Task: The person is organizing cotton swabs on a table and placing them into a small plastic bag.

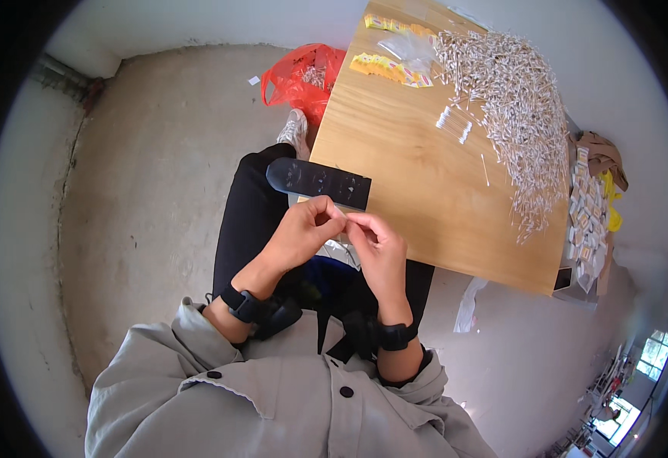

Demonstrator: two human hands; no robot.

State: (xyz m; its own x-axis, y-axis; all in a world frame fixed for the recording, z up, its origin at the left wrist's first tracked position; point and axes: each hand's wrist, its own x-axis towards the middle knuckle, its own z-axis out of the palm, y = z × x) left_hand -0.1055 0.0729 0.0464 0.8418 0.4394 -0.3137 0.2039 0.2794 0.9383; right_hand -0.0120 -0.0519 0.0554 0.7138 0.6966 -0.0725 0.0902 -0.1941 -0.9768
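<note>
My left hand (303,230) and my right hand (380,250) meet in front of me at the table's near edge. Thumbs and fingers of both are pinched together around something thin and pale, too small and covered to name. Just beyond them, a dark flat strip with one rounded end (318,182) juts out over the table corner. Farther right on the wooden table (395,145) lies a small row of cotton swabs (453,125), with a single cotton swab (486,169) nearby. A large heap of loose cotton swabs (513,107) covers the table's right side.
Yellow printed cards (389,69) and clear plastic bags (410,47) lie at the far end of the table. A red plastic bag (296,78) with swabs in it stands on the floor to the left. Many small packs (587,217) fill a clear bag beyond the table's right edge.
</note>
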